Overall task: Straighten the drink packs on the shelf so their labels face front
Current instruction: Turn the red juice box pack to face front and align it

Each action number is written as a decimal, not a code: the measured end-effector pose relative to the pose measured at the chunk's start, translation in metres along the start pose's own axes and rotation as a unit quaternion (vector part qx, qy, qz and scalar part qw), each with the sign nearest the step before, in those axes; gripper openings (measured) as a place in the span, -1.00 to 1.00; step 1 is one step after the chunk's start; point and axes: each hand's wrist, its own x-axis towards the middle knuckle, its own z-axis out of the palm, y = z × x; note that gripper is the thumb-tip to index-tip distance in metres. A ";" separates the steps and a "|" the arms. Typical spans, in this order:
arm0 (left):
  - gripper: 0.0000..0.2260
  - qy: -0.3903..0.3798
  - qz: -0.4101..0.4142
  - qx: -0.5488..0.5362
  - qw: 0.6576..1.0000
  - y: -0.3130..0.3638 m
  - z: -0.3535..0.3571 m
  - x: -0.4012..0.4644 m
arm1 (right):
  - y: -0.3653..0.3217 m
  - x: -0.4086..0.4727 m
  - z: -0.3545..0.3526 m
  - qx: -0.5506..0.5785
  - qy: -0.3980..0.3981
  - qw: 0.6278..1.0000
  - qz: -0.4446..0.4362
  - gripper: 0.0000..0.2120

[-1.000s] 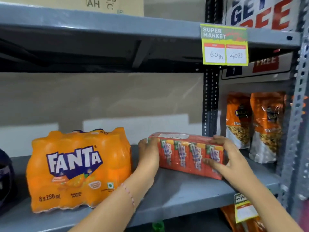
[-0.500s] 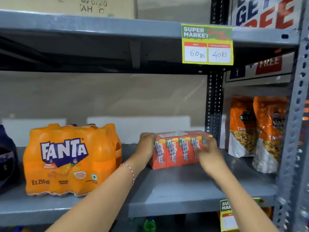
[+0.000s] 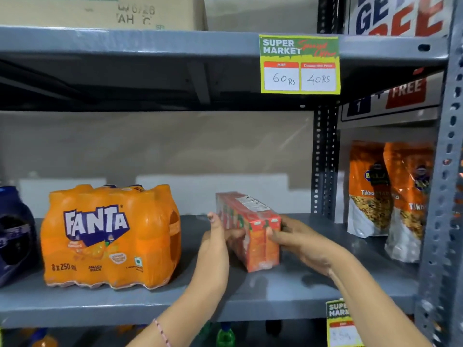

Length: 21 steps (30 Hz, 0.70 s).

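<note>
A red-orange shrink-wrapped pack of juice cartons (image 3: 253, 229) stands on the grey shelf (image 3: 275, 294), turned so its narrow end points at me and its long printed side faces left. My left hand (image 3: 215, 249) presses flat against the pack's left side. My right hand (image 3: 298, 239) grips its near right corner. An orange Fanta multipack (image 3: 110, 236) sits to the left with its label facing front. A dark blue drink pack (image 3: 15, 236) is cut off at the far left edge.
Two orange snack pouches (image 3: 390, 199) stand at the right, behind a perforated grey upright (image 3: 446, 196). A yellow price card (image 3: 299, 64) hangs from the upper shelf edge. A cardboard box (image 3: 105, 11) rests above. Bottles show below the shelf.
Both hands have swung the juice carton pack from front-facing to end-on, with its narrow end toward me. The camera view has shifted slightly right and closer.
</note>
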 end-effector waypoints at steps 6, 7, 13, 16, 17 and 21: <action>-0.39 -0.062 -0.025 0.048 0.997 0.024 0.002 0.014 | 0.003 0.006 -0.010 -0.070 0.069 0.995 0.022 -0.33; -0.40 -0.080 -0.038 0.047 0.995 0.035 0.002 0.012 | 0.008 0.008 -0.012 -0.080 0.090 0.992 0.031 -0.25; -0.20 -0.042 -0.097 0.017 0.994 0.041 0.007 0.049 | 0.012 0.006 -0.012 -0.162 0.138 0.977 0.027 -0.36; -0.25 0.006 -0.083 0.021 0.996 0.030 0.008 0.061 | 0.014 0.007 -0.026 -0.133 0.122 0.983 0.030 -0.27; -0.28 0.022 -0.075 0.017 0.997 0.026 0.005 0.063 | 0.016 0.008 -0.033 -0.120 0.122 0.985 0.027 -0.24; -0.35 0.092 -0.056 0.037 0.994 0.006 -0.006 0.077 | 0.016 0.002 -0.067 -0.097 0.086 0.990 0.049 -0.45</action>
